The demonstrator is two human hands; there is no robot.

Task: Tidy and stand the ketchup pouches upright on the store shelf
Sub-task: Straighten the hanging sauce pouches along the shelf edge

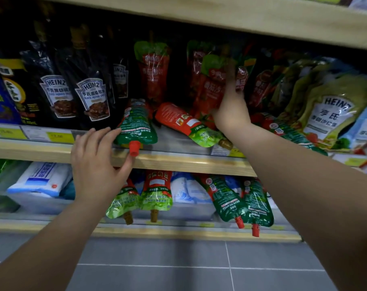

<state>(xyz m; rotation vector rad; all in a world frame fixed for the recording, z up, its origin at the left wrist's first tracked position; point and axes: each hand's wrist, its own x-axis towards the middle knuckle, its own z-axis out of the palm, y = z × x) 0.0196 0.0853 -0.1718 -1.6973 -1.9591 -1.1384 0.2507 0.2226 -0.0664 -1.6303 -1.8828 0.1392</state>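
Ketchup pouches on the middle shelf (178,162) are in mixed order. One green pouch (137,124) lies flat, its red cap (134,148) overhanging the shelf edge; the left hand (96,162) rests against it with fingers spread, thumb touching the cap. A red pouch (186,122) lies tipped beside it. The right hand (230,110) reaches up among the upright pouches (212,89); motion blur hides the fingers, so its grip cannot be told.
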